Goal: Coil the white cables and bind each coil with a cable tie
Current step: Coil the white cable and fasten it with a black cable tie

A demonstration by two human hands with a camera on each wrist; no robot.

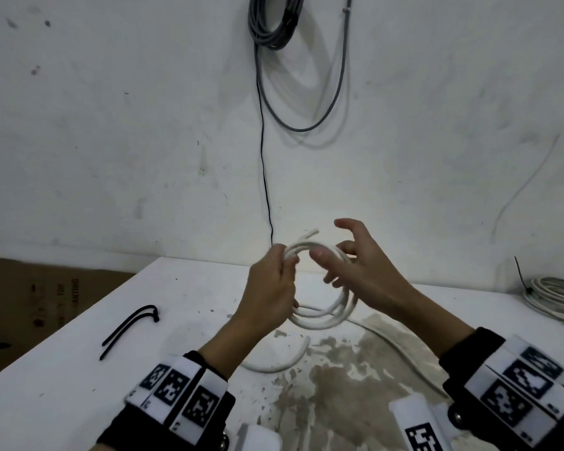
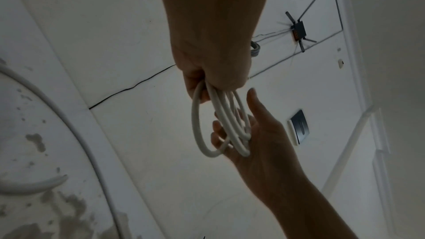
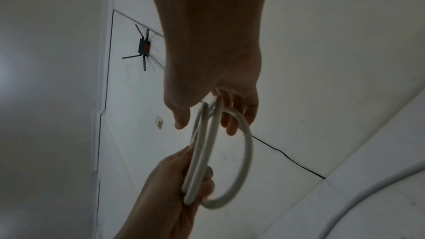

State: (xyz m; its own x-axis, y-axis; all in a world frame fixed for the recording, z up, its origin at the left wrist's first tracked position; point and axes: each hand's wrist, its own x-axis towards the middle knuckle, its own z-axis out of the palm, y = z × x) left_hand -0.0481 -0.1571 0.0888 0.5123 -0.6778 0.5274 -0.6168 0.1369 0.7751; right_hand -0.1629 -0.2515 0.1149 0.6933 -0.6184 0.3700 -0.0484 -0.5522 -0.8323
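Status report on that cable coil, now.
Left hand grips white cable coil; right hand open, fingers through the loops. Black cable ties untouched on table. Nothing obstructing.

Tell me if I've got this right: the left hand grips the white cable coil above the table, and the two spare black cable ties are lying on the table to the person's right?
Not quite. The left hand does grip the white cable coil above the table, but the two black cable ties lie to the person's left, as the head view shows.
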